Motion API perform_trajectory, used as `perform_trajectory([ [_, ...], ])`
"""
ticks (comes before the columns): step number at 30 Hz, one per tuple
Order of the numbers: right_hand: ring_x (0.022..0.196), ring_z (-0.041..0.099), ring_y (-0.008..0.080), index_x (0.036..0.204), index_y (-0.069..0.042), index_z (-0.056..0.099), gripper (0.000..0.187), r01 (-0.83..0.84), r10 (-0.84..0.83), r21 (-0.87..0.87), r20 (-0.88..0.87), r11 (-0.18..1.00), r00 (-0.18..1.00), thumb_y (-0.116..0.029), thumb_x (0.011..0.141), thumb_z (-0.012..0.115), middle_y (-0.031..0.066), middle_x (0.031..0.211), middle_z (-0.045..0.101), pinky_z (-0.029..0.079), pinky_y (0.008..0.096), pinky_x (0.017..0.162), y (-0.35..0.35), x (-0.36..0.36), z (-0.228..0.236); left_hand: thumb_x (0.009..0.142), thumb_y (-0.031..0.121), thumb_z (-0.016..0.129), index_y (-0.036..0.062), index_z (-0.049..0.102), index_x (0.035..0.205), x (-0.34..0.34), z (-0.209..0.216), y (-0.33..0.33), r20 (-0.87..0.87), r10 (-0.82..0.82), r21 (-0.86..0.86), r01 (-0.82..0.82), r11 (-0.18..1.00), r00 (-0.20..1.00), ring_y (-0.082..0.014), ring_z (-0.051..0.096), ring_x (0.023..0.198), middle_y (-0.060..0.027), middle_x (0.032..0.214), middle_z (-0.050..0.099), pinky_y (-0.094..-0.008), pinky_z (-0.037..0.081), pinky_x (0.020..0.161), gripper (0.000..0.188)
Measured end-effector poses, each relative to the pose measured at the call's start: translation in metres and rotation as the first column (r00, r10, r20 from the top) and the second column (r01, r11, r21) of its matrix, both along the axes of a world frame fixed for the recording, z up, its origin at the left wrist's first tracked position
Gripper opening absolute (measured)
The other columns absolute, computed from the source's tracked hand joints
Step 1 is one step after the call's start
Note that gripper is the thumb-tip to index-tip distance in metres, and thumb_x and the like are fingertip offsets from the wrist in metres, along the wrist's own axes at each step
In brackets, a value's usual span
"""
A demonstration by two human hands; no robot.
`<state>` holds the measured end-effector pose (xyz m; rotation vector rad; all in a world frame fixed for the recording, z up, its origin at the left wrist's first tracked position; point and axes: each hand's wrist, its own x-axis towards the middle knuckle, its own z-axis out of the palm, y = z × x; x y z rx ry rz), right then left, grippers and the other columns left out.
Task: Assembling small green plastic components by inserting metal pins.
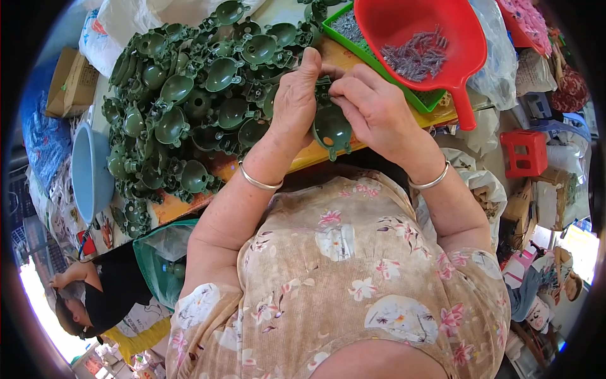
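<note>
My left hand [295, 101] is closed on a dark green bowl-shaped plastic part [332, 131], its thumb pointing up and away from me. The part hangs open side up at the table's near edge, with small lugs on its rim. My right hand [382, 108] is pinched against the far right of that part; whatever sits between its fingertips is hidden. Left of my hands a large heap of similar green parts [221, 74] covers the table. Beyond my right hand stands a red scoop [464, 38] holding small grey spring-like pieces [416, 54].
Under the scoop lies a green tray [429, 101] with small grey pieces. A pale blue basin [84, 174] stands at the far left, near a cardboard box [79, 82]. A red stool [524, 153] is on the right. Another person [117, 290] is at lower left.
</note>
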<state>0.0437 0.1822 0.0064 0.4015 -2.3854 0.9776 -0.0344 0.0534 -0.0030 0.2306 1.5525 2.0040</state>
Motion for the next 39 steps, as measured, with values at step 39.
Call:
perform_trajectory([
  [39,0.075,0.06,0.0319,0.09,-0.002,0.061,0.013,-0.029,0.036,-0.159,0.039,0.987,0.999,0.002,0.078,0.062,0.0127,0.087,0.061,0.05,0.035,0.065,0.004,0.009,-0.023,0.092,0.06,0.046,-0.0037,0.064,0.099,0.01,-0.015,0.003,-0.004,-0.058,-0.152,0.056,0.987,0.998,-0.017,0.056,0.085,-0.0107,0.094,0.059,-0.0278,0.047,0.077,0.067],
])
